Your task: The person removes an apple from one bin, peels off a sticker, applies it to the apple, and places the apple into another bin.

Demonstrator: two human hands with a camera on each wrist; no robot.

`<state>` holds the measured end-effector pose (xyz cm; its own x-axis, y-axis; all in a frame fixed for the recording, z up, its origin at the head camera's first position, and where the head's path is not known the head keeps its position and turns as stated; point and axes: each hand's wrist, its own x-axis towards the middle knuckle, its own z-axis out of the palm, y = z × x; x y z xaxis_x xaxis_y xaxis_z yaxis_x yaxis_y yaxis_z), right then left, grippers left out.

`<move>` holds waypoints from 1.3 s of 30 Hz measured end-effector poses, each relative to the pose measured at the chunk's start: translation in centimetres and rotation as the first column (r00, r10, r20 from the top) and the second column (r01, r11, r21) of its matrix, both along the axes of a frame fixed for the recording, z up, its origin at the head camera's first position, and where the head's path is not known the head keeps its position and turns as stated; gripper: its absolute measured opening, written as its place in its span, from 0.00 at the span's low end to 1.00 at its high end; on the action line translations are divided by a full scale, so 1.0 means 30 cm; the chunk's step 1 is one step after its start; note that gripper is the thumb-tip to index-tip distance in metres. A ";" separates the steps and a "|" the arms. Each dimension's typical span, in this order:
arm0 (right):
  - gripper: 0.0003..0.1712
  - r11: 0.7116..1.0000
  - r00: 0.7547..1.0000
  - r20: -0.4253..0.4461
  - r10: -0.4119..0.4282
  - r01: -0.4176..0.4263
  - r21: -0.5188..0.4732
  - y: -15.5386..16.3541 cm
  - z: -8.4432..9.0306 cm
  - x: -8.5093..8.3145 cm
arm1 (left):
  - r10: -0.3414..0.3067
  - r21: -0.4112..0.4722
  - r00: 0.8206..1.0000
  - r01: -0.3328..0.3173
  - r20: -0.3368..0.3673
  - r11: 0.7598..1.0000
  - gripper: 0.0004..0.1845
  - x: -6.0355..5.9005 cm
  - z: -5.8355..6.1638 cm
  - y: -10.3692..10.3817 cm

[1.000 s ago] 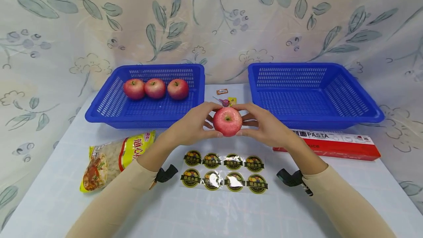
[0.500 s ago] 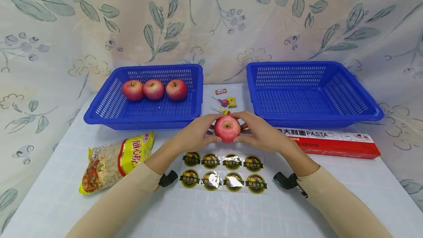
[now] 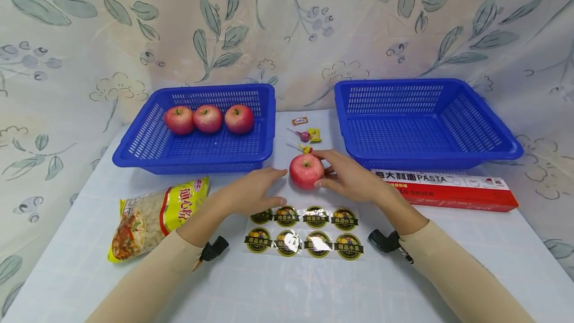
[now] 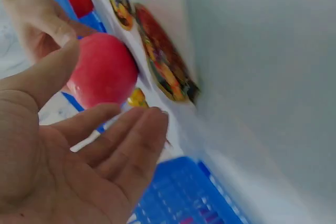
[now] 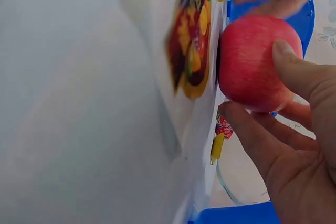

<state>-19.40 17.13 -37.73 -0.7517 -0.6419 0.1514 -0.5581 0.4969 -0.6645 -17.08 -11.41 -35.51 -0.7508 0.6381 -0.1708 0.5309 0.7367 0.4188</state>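
A red apple stands on the table, stem up, just behind the sheet of round stickers. My right hand holds it from the right side. In the right wrist view the thumb presses on the apple, with the fingers curved around its other side. My left hand is apart from it on the left, palm turned toward the apple, its fingers extended and the thumb spread, as the left wrist view also shows. That hand overlaps the upper left sticker in the head view.
A blue basket at the back left holds three apples; another blue basket stands at the back right. Between them lie wrapped candies and lollipops. A macaroni bag lies left, a red-and-white pasta box right.
Both hands lowered the apple toward me onto the table. My left hand has since let go and drawn away to the left, while the right hand stays on the apple.
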 end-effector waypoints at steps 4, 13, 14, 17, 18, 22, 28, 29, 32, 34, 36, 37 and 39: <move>0.44 0.997 0.996 -0.086 -0.035 0.041 0.071 0.001 0.016 0.017 | 0.054 -0.103 0.998 -0.056 -0.025 0.993 0.40 0.038 -0.003 -0.055; 0.38 0.968 0.976 -0.196 -0.098 0.139 0.210 0.015 0.084 0.085 | 0.110 -0.130 0.993 -0.116 -0.049 0.985 0.38 0.102 -0.018 -0.141; 0.37 0.967 0.975 -0.203 -0.094 0.138 0.214 0.012 0.091 0.092 | 0.108 -0.127 0.993 -0.113 -0.045 0.985 0.37 0.106 -0.020 -0.145; 0.33 0.972 0.973 -0.223 -0.061 0.109 0.210 -0.006 0.109 0.111 | 0.101 -0.101 0.995 -0.103 -0.023 0.990 0.32 0.115 -0.024 -0.152; 0.32 0.973 0.972 -0.229 -0.044 0.094 0.211 -0.016 0.113 0.116 | 0.095 -0.090 0.995 -0.096 -0.015 0.991 0.30 0.116 -0.025 -0.154; 0.30 0.977 0.973 -0.230 0.017 0.033 0.210 -0.061 0.127 0.131 | 0.074 -0.055 0.997 -0.074 -0.004 0.996 0.26 0.114 -0.031 -0.161; 0.24 0.983 0.970 -0.217 0.105 -0.068 0.170 -0.133 0.128 0.125 | 0.047 -0.011 0.999 -0.047 0.011 0.999 0.22 0.104 -0.040 -0.169; 0.23 0.981 0.968 -0.219 0.123 -0.085 0.172 -0.146 0.126 0.121 | 0.047 -0.003 0.999 -0.047 0.020 0.999 0.22 0.103 -0.042 -0.171; 0.21 0.975 0.964 -0.205 0.171 -0.135 0.179 -0.186 0.113 0.110 | 0.050 0.031 0.998 -0.051 0.048 0.998 0.21 0.104 -0.051 -0.178; 0.20 0.969 0.962 -0.179 0.205 -0.173 0.178 -0.216 0.104 0.104 | 0.060 0.047 0.997 -0.062 0.053 0.997 0.20 0.108 -0.054 -0.185; 0.19 0.963 0.960 -0.155 0.233 -0.206 0.173 -0.247 0.098 0.100 | 0.066 0.073 0.997 -0.069 0.047 0.995 0.19 0.113 -0.055 -0.191; 0.19 0.961 0.959 -0.142 0.245 -0.221 0.169 -0.262 0.095 0.099 | 0.070 0.086 0.997 -0.074 0.041 0.994 0.19 0.115 -0.054 -0.194; 0.17 0.957 0.957 -0.125 0.263 -0.241 0.162 -0.290 0.090 0.098 | 0.072 0.120 0.997 -0.075 0.032 0.990 0.19 0.118 -0.052 -0.198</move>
<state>-16.46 8.44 -35.02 -0.5397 -0.8304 0.1388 -0.7619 0.4115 -0.5001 -13.54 -17.35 -37.07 -0.7925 0.5986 -0.1171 0.4640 0.7162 0.5213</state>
